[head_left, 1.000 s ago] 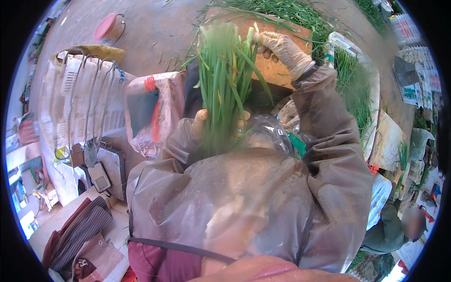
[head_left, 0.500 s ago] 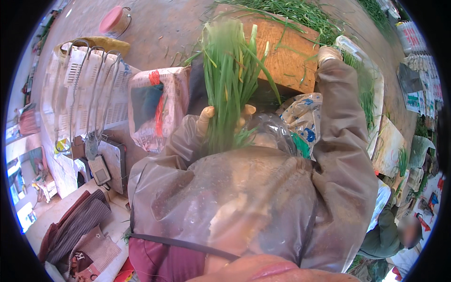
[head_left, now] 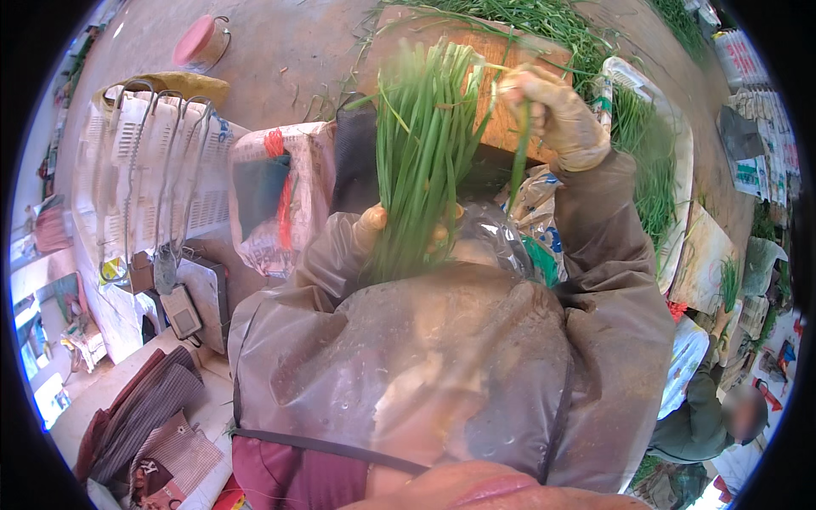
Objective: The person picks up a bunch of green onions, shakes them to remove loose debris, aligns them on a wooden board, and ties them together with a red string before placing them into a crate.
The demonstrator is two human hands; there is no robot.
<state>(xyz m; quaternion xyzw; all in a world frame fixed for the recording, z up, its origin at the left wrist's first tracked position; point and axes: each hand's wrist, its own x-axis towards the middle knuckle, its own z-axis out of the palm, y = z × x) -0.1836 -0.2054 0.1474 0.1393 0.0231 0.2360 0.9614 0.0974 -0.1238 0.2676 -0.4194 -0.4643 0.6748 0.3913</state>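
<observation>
A thick upright bunch of green chives (head_left: pixel 425 144) stands in front of my chest. My left hand (head_left: pixel 371 223), in a pale glove, is wrapped round its lower part, and the leaves hide most of the fingers. Near the bunch's upper right edge, my gloved right hand (head_left: pixel 565 127) is closed with the fingertips pinched on a chive leaf (head_left: pixel 519 166) that hangs down. Behind them is a wooden board (head_left: pixel 489 93), and a heap of loose chives (head_left: pixel 544 30) lies along its far edge.
On the right, a long white crate (head_left: pixel 680 161) holds more chives. To the left are a pink-white bag with red string (head_left: pixel 268 229) and white plastic baskets (head_left: pixel 195 183). A pink-topped bucket (head_left: pixel 197 47) stands at the far left. Another person (head_left: pixel 701 421) is at the lower right.
My right hand has come from the board's right edge leftward to the top of the bunch, and a chive leaf now hangs from its fingers. My left hand still holds the bunch.
</observation>
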